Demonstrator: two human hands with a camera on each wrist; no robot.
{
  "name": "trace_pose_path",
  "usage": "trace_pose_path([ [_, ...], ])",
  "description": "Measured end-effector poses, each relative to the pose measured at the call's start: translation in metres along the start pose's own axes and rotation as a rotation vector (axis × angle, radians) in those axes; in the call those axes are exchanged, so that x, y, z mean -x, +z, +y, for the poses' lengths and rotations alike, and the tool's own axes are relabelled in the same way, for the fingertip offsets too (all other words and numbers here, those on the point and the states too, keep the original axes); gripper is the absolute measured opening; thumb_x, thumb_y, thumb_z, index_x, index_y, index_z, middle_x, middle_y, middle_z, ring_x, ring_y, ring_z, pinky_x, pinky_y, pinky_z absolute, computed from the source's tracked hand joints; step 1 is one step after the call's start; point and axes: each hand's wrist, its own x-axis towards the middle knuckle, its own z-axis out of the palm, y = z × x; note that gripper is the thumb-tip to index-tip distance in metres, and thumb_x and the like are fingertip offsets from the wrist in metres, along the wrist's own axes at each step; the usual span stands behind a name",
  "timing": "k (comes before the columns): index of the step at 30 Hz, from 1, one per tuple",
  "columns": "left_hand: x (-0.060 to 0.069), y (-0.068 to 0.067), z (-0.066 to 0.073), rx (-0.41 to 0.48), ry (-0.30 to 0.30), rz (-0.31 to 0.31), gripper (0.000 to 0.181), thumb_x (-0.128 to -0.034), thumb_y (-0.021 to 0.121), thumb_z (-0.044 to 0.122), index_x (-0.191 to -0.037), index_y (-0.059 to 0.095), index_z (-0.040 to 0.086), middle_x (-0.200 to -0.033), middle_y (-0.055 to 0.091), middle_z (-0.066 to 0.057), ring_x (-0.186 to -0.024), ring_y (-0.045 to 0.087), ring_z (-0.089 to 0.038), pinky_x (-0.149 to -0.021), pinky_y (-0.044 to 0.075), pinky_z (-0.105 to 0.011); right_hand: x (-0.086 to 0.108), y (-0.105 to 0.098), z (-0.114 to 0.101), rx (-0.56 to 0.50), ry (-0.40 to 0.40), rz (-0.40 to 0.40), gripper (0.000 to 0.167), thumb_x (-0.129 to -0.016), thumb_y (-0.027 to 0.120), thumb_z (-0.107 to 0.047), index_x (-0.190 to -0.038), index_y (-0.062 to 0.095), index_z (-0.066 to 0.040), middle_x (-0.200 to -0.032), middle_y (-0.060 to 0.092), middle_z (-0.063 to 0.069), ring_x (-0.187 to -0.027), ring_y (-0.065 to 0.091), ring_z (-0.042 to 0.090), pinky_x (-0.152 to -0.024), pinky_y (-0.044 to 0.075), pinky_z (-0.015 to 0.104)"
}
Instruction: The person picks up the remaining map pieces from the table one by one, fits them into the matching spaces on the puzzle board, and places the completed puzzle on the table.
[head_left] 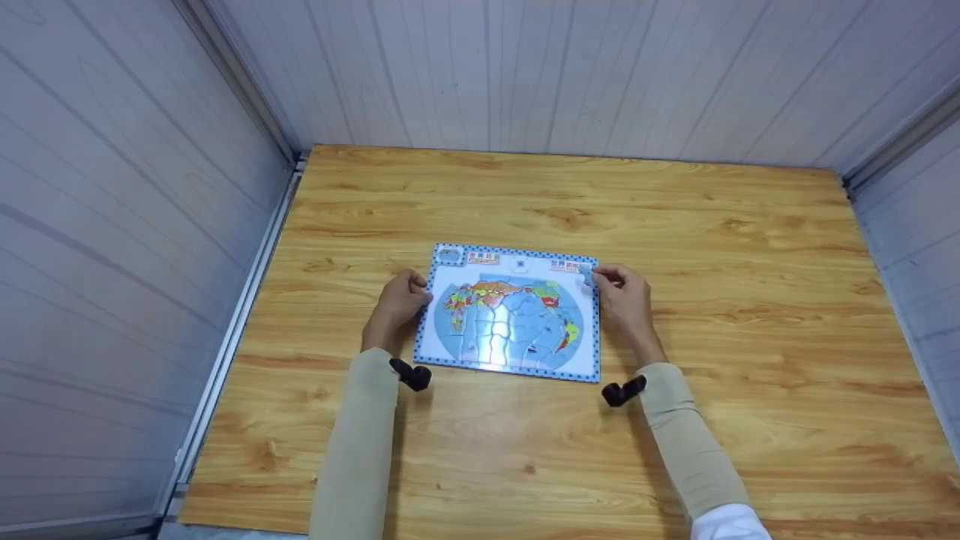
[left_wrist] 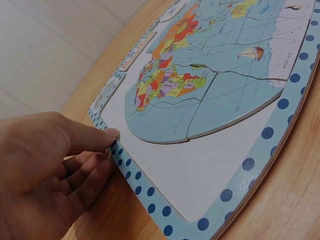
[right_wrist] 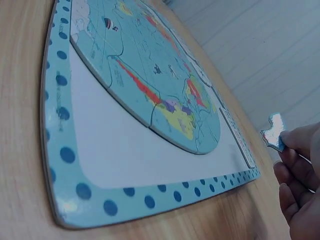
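A world-map jigsaw board (head_left: 585,369) with a blue dotted border lies flat on the table. At its left edge, my left hand (head_left: 400,304) grips the border, the thumb (left_wrist: 112,134) on top and the other fingers curled beside the edge. My right hand (head_left: 626,298) pinches a small puzzle piece (right_wrist: 274,133) between thumb and finger, raised near the board's upper right corner. The piece's face shines with glare, so its print is hard to read. Fitted map pieces (left_wrist: 210,112) form most of an oval on the white backing.
Small title pieces (head_left: 484,258) sit along the board's top. The wood-grain table (head_left: 750,300) extends around the board. Pale panel walls (head_left: 525,75) stand behind and at both sides. A black camera mount (head_left: 411,373) projects from each wrist.
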Motion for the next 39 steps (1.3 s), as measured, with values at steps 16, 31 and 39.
trace_pose_path([
  [16,0.001,0.000,0.000,-0.020,0.010,0.013,0.024,-0.0926,0.059,0.012,-0.115,0.051,0.008,-0.101,0.052,-0.006,-0.091,0.051,-0.019,-0.077,0.043,-0.029,-0.004,0.019,-0.013,-0.057,-0.100,-0.052,0.020,-0.092,0.063,-0.022,-0.105,0.069,-0.008,-0.101,0.064,0.009,-0.088,0.054,0.018,-0.071,0.044,0.020],
  [31,0.000,0.001,-0.001,-0.026,0.033,0.024,0.025,-0.0919,0.060,0.011,-0.115,0.051,0.006,-0.096,0.052,-0.004,-0.085,0.050,-0.017,-0.073,0.042,-0.028,-0.010,0.036,-0.018,-0.005,-0.095,-0.095,0.020,-0.093,0.062,-0.021,-0.107,0.069,-0.008,-0.102,0.064,0.008,-0.089,0.052,0.018,-0.073,0.043,0.022],
  [39,-0.001,0.000,-0.001,-0.014,0.011,0.015,0.024,-0.0927,0.059,0.012,-0.115,0.051,0.007,-0.097,0.052,-0.005,-0.087,0.051,-0.018,-0.075,0.042,-0.028,-0.012,0.047,-0.020,0.005,-0.102,-0.143,0.018,-0.093,0.061,-0.020,-0.106,0.069,-0.009,-0.102,0.064,0.008,-0.090,0.053,0.018,-0.074,0.044,0.021],
])
